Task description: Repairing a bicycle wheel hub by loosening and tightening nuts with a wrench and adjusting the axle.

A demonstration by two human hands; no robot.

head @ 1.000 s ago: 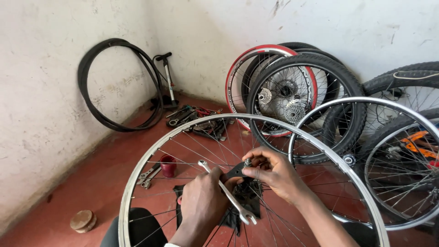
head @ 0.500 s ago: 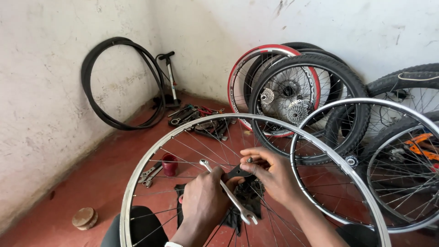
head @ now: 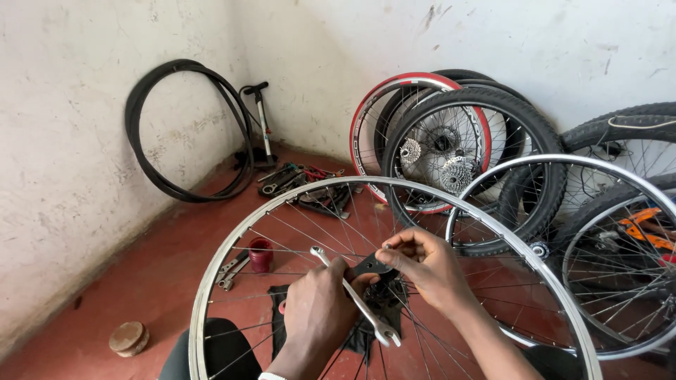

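Observation:
A bare silver spoked wheel rim (head: 232, 239) lies across my lap, its hub (head: 386, 288) under my hands. My left hand (head: 318, 309) grips a silver double-ended wrench (head: 366, 309) that slants from upper left to lower right over the hub. My right hand (head: 426, 266) pinches a flat black wrench (head: 370, 266) at the hub, its fingertips meeting the left hand's thumb. A dark rag (head: 282, 331) lies on the floor beneath the spokes.
Several bicycle wheels (head: 468, 151) lean on the far wall at the right. Black tyres (head: 184, 127) and a floor pump (head: 262, 127) stand in the corner. Loose tools (head: 303, 179), a small red cup (head: 261, 255), wrenches (head: 232, 271) and a round wooden disc (head: 128, 339) lie on the red floor.
The view shifted slightly. Both hands stay at the hub with the two wrenches, the right hand's fingers adjusting a little on the black wrench.

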